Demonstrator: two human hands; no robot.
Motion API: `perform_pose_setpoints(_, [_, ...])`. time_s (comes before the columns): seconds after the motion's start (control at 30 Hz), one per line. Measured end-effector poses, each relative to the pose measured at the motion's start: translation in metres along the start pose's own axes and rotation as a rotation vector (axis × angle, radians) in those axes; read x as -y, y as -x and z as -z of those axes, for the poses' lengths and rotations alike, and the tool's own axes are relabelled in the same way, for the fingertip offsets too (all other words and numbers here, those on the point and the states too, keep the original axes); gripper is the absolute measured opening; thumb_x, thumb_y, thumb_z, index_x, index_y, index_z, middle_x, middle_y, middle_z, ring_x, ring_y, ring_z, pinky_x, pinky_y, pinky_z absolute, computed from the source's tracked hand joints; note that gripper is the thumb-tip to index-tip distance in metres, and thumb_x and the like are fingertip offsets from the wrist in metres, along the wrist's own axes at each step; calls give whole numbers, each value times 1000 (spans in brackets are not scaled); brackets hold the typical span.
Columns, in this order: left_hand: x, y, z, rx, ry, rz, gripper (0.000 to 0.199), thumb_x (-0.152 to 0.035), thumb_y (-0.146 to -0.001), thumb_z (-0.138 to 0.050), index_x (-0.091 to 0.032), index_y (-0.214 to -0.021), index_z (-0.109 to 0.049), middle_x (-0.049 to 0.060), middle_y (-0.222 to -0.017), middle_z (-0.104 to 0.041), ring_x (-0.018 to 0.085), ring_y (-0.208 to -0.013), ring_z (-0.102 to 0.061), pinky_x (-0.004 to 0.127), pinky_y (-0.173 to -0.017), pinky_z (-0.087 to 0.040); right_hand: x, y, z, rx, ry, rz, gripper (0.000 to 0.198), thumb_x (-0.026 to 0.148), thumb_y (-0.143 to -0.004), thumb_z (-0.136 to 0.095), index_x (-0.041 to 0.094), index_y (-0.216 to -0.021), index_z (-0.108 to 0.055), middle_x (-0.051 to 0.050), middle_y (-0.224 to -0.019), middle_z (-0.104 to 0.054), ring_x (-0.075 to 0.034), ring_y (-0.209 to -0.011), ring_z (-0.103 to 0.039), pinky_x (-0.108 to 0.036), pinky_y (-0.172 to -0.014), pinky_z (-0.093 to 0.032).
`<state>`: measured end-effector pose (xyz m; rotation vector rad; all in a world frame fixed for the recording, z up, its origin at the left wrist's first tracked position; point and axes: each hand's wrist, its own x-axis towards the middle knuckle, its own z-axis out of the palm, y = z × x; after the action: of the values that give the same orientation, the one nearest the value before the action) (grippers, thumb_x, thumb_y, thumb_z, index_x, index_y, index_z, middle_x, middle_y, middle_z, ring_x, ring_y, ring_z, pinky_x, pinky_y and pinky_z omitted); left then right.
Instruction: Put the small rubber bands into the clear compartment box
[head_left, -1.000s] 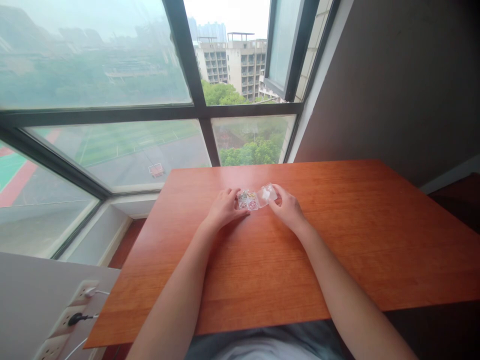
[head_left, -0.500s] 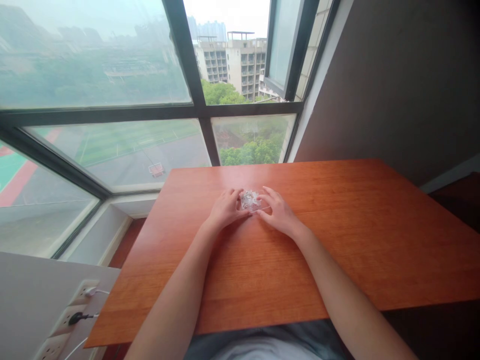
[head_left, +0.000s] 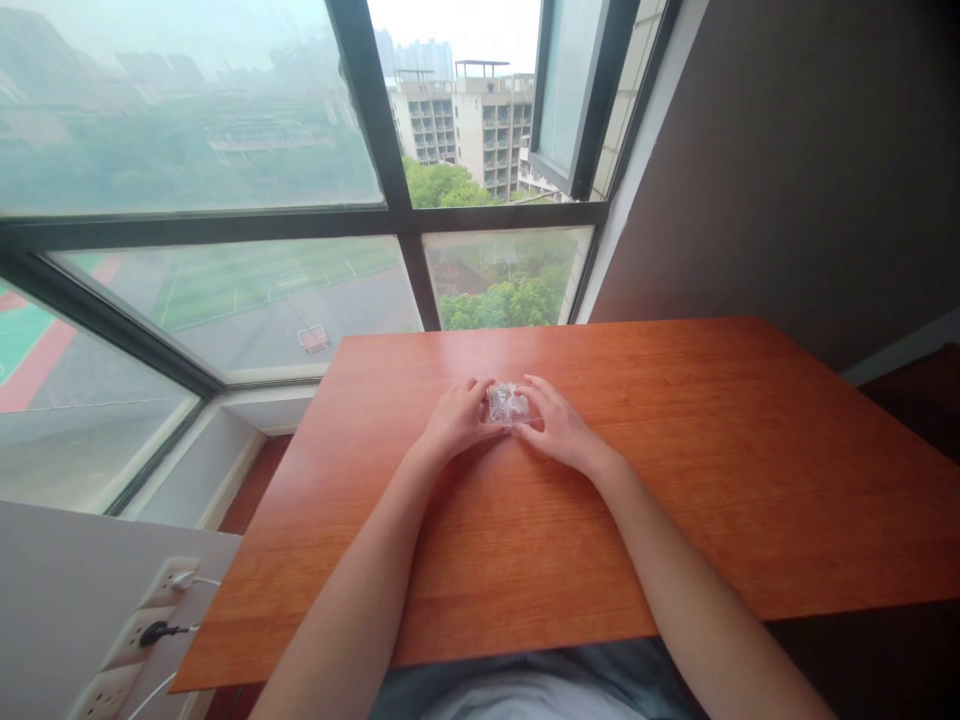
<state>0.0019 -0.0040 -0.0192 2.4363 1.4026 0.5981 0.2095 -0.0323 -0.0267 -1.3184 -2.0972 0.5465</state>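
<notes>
Left-hand fingers: curled around the left side of the clear box [head_left: 510,404], fingertips at its far edge, thumb at its near edge; grasping it.
Right-hand fingers: bent around the right side of the same box, thumb toward the near edge; grasping it.
Hands: left hand [head_left: 456,418] and right hand [head_left: 559,422] face each other, the box between them.
Clear box: on the tabletop, toward the far edge; small, see-through, with glare on top. Contents too small to make out; whether the lid is fully closed cannot be told.
Table [head_left: 712,470]: reddish-brown wood grain, glossy, brighter at the far left.
Window frame [head_left: 405,224]: dark, beyond the far edge; buildings [head_left: 480,125] and trees [head_left: 517,302] outside.
Right wall [head_left: 765,180]: in shadow.
Near left: sockets [head_left: 139,635] on a low wall, a black plug [head_left: 155,633] inserted.
</notes>
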Motion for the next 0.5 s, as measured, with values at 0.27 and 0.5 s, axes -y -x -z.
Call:
perform_pose_setpoints(0.27, [2, 0, 7, 53, 90, 6, 71, -46, -65, -76, -23, -128, -50, 8, -110, -58, 25, -101, -57, 36, -86, -46, -2, -3, 7, -54, 2, -35, 49, 32, -76, -66, 21, -123, -53, -10, -122, -56, -22, -111, -55, -37, -96, -45])
perform_pose_setpoints(0.5, [-1, 0, 8, 43, 107, 11, 67, -51, -66, -74, -21, -122, -53, 8, -105, -59, 24, -98, -57, 35, -84, -47, 6, -1, 8, -39, 179, -125, 59, 59, -76, -64, 22, -122, -55, -8, -107, -59, -24, -99, -58, -35, -84, -47])
